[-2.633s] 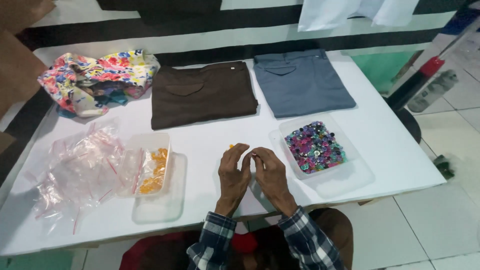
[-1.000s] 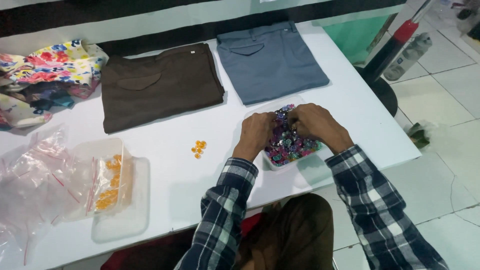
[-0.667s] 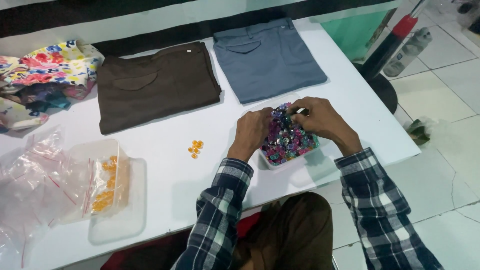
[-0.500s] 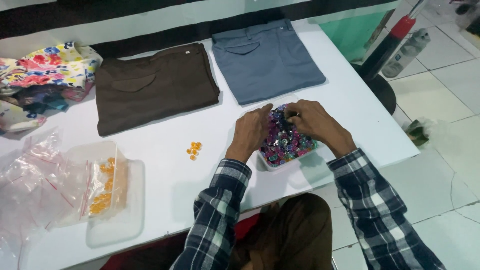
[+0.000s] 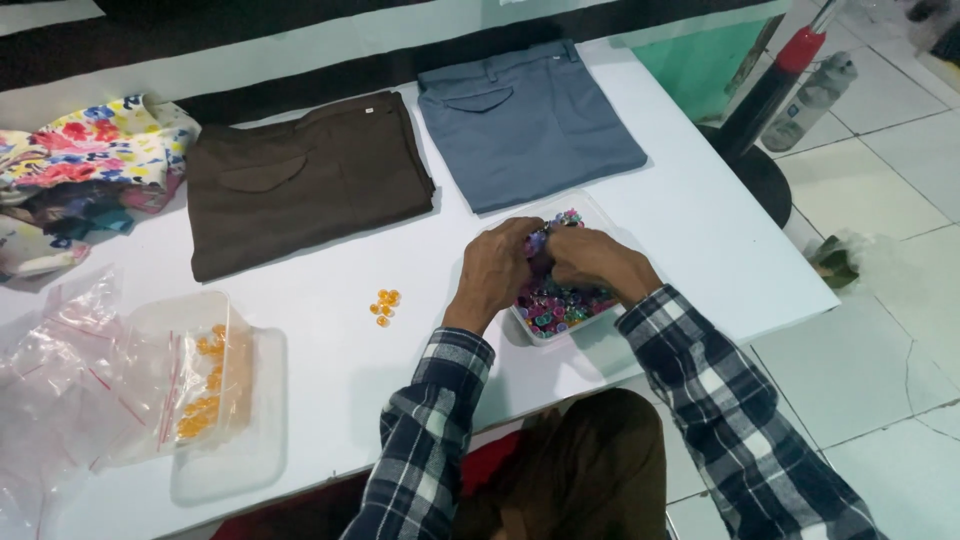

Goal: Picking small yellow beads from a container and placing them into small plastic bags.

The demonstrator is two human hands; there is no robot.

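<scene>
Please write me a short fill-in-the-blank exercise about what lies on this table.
1. Both hands, left hand and right hand, are in the tray of ____ beads.
2. The small loose pile on the table is ____ in colour.
3. Beside the brown trousers lie the ____ trousers.

Missing words: multicoloured; orange; blue-grey

White table over pale tiled floor.
I see the table (image 5: 300, 350) filling the frame's left; cracked floor tiles (image 5: 880, 360) lie lower right, a green panel (image 5: 700, 60) upper right.
</scene>
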